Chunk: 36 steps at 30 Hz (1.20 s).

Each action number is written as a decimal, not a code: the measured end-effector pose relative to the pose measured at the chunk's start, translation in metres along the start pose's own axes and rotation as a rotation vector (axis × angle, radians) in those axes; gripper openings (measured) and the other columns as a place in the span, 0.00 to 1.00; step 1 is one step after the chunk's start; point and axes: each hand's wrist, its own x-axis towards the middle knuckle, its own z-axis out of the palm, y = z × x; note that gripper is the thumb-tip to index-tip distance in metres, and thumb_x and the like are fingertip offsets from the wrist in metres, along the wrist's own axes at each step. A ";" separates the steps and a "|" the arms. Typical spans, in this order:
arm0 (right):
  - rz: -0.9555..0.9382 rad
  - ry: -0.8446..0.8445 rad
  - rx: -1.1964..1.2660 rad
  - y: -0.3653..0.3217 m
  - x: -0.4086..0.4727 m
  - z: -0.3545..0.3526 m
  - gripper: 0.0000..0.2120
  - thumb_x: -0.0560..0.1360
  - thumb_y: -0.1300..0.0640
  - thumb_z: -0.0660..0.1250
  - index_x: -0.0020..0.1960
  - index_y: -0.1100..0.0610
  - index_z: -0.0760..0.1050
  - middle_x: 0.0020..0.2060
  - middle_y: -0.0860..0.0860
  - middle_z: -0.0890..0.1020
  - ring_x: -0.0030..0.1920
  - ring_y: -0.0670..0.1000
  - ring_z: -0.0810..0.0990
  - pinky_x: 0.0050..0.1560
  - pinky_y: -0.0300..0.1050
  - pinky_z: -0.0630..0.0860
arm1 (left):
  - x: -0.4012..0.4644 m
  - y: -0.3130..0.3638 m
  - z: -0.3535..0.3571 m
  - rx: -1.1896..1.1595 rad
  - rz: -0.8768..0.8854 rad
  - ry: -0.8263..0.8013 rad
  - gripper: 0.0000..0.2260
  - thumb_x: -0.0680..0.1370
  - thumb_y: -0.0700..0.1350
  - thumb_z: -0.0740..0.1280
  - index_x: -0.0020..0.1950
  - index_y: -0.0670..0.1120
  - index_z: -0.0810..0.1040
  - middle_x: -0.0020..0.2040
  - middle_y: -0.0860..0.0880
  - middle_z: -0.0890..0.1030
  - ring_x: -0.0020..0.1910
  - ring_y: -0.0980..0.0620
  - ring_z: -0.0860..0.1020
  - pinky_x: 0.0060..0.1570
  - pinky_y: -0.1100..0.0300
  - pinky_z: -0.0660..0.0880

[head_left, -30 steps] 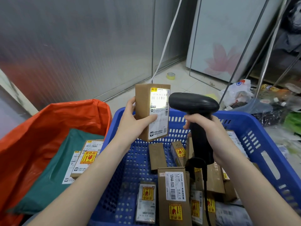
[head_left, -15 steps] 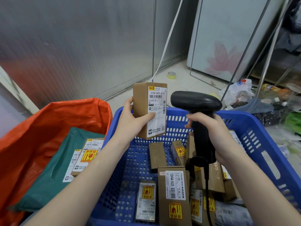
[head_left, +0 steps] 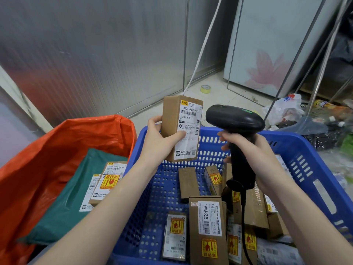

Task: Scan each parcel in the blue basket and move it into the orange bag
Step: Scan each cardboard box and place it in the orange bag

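Left hand (head_left: 159,142): grips upright parcel (head_left: 181,129), thumb across label.
Right hand (head_left: 254,159): wrapped round scanner (head_left: 236,131).
Risk: thumb covering print, likely misread; loose grip, drop into blue basket (head_left: 313,169).

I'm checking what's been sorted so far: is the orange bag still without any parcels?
No: inside the orange bag lie a green mailer and a brown box with a yellow fragile sticker.

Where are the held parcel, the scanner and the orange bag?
held parcel (head_left: 188,131): head view, on its white label.
scanner (head_left: 235,118): head view, on its black head.
orange bag (head_left: 47,150): head view, on its near wall.
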 end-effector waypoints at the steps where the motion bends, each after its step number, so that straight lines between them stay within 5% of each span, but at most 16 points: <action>1: -0.002 0.000 0.005 0.000 0.000 0.001 0.13 0.73 0.49 0.69 0.52 0.57 0.79 0.40 0.52 0.81 0.41 0.48 0.80 0.46 0.48 0.79 | 0.000 0.000 -0.001 -0.005 -0.002 0.006 0.26 0.72 0.43 0.74 0.64 0.52 0.63 0.60 0.51 0.79 0.49 0.58 0.81 0.39 0.64 0.80; 5: -0.011 0.002 -0.017 -0.001 -0.002 0.007 0.13 0.73 0.47 0.68 0.51 0.55 0.77 0.40 0.53 0.79 0.39 0.49 0.80 0.39 0.42 0.76 | 0.003 0.008 -0.016 0.033 0.073 0.098 0.26 0.72 0.44 0.75 0.65 0.51 0.68 0.61 0.54 0.75 0.54 0.57 0.79 0.47 0.60 0.80; 9: -0.044 0.010 -0.063 -0.003 -0.006 0.029 0.10 0.73 0.47 0.69 0.46 0.53 0.77 0.39 0.55 0.80 0.40 0.51 0.80 0.43 0.48 0.75 | 0.012 0.022 -0.057 0.058 0.101 0.164 0.28 0.71 0.49 0.75 0.69 0.51 0.71 0.63 0.50 0.74 0.51 0.56 0.80 0.42 0.65 0.79; 12: -0.076 -0.023 -0.093 -0.003 -0.005 0.060 0.08 0.72 0.48 0.70 0.43 0.52 0.77 0.34 0.50 0.80 0.39 0.50 0.80 0.43 0.48 0.74 | 0.016 0.027 -0.098 0.037 0.083 0.226 0.26 0.72 0.49 0.74 0.68 0.51 0.70 0.61 0.50 0.76 0.54 0.50 0.81 0.50 0.54 0.80; 14: -0.079 -0.064 -0.083 -0.001 -0.004 0.087 0.08 0.73 0.49 0.71 0.41 0.52 0.76 0.31 0.46 0.78 0.36 0.47 0.78 0.39 0.43 0.71 | 0.016 0.019 -0.131 0.058 0.074 0.298 0.28 0.73 0.50 0.73 0.70 0.50 0.68 0.59 0.51 0.77 0.50 0.54 0.81 0.42 0.61 0.79; 19: -0.061 -0.146 -0.042 0.011 0.003 0.163 0.06 0.73 0.54 0.71 0.41 0.55 0.76 0.31 0.49 0.79 0.27 0.40 0.77 0.28 0.30 0.71 | 0.017 -0.033 -0.217 0.120 -0.056 0.448 0.20 0.72 0.51 0.74 0.61 0.49 0.72 0.55 0.47 0.81 0.48 0.51 0.82 0.43 0.57 0.78; 24: 0.013 -0.189 -0.079 0.039 0.012 0.212 0.09 0.72 0.53 0.72 0.45 0.58 0.77 0.26 0.50 0.79 0.25 0.43 0.77 0.29 0.34 0.73 | 0.012 -0.111 -0.278 0.190 -0.256 0.539 0.18 0.72 0.55 0.73 0.57 0.49 0.75 0.52 0.46 0.83 0.47 0.49 0.82 0.44 0.54 0.76; 33: 0.085 -0.198 -0.128 0.086 0.024 0.241 0.06 0.72 0.56 0.73 0.44 0.58 0.77 0.26 0.51 0.79 0.24 0.44 0.77 0.26 0.33 0.72 | 0.022 -0.204 -0.268 0.230 -0.455 0.430 0.19 0.70 0.61 0.70 0.50 0.48 0.77 0.51 0.47 0.81 0.52 0.47 0.79 0.55 0.50 0.76; 36: 0.105 -0.204 -0.129 0.094 0.027 0.239 0.07 0.72 0.55 0.73 0.44 0.58 0.77 0.25 0.53 0.79 0.25 0.46 0.78 0.29 0.35 0.74 | 0.027 -0.212 -0.258 0.234 -0.467 0.400 0.16 0.77 0.57 0.66 0.51 0.44 0.78 0.51 0.47 0.81 0.52 0.48 0.78 0.52 0.54 0.73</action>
